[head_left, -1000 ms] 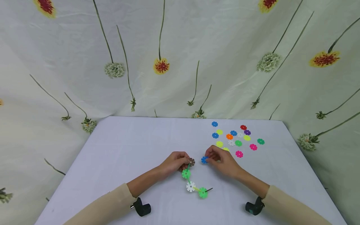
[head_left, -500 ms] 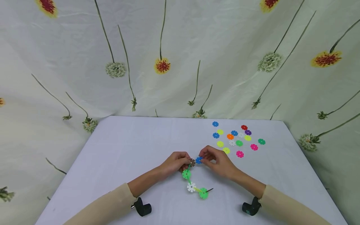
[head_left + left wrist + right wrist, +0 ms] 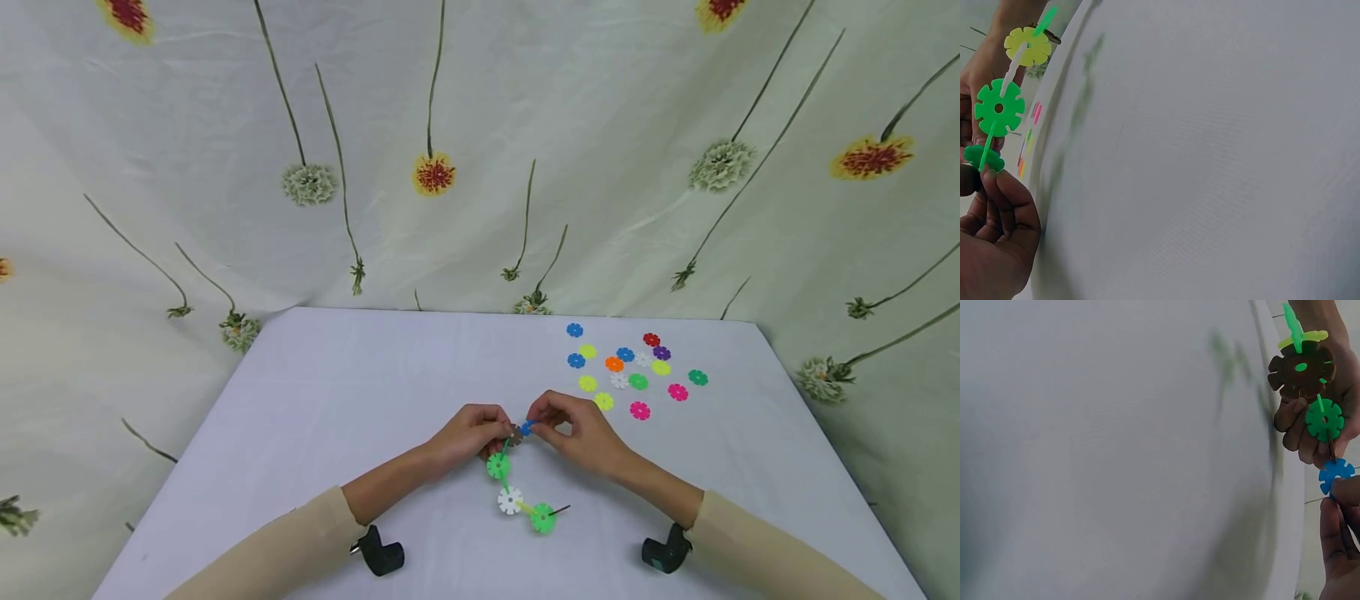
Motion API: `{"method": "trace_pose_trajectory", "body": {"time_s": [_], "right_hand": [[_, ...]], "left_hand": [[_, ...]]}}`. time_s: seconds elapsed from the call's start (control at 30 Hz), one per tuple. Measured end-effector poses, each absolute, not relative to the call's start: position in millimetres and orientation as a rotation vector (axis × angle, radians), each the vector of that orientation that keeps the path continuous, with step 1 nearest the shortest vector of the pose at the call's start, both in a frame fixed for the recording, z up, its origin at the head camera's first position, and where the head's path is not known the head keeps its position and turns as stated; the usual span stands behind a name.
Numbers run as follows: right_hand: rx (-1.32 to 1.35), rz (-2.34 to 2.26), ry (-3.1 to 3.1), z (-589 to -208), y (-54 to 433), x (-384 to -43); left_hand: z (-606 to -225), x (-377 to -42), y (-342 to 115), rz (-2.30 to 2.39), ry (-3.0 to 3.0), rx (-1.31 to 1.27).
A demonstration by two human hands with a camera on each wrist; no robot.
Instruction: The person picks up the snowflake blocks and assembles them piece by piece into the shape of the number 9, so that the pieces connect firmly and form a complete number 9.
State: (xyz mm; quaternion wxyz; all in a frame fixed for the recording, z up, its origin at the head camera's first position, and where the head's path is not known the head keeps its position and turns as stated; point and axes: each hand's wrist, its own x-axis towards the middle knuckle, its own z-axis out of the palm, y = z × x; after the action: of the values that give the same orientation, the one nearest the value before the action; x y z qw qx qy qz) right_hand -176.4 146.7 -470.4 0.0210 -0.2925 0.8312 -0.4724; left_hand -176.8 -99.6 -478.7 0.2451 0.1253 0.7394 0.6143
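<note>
In the head view, my left hand [image 3: 468, 435] pinches a brown notched disc [image 3: 516, 437] at one end of a chain of interlocking flower discs. A green disc [image 3: 498, 466], a white disc [image 3: 510, 501] and another green disc [image 3: 543, 518] hang below it. Thin edge-on discs link them, and a dark one sticks out at the free end. Thumb and fingers of my right hand [image 3: 581, 432] pinch a blue disc [image 3: 527, 427] right at the brown one's edge. The right wrist view has the blue disc [image 3: 1335, 475] meeting the brown disc's edge, which is seen side-on.
Several loose discs, such as a pink disc [image 3: 640, 411], an orange disc [image 3: 614, 364] and a purple disc [image 3: 662, 353], lie spread at the table's back right. The white table [image 3: 360, 367] ends at a flower-printed curtain [image 3: 480, 108]. Black camera mounts [image 3: 381, 554] sit at both wrists.
My right hand has moved left, bringing the blue disc up to the brown one, and the blue disc has turned more edge-on. The left hand and chain have stayed nearly in place.
</note>
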Motion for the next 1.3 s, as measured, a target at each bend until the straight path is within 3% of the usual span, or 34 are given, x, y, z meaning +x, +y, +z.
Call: {"method": "trace_pose_trajectory", "body": {"time_s": [0.47, 0.87, 1.3], "right_hand": [[-1.043, -1.307, 2.670, -466.2, 143.6, -175.6], [-1.058, -1.430, 2.512, -465.5, 148.8, -174.4], [-0.880, -1.373, 2.620, -470.8, 178.1, -181.4]], "left_hand": [[-473.9, -176.5, -100.1, 1.647, 2.036, 0.405], [-474.0, -172.9, -100.0, 1.594, 1.956, 0.504], [-481.3, -174.1, -104.9, 1.606, 2.005, 0.481]]}}
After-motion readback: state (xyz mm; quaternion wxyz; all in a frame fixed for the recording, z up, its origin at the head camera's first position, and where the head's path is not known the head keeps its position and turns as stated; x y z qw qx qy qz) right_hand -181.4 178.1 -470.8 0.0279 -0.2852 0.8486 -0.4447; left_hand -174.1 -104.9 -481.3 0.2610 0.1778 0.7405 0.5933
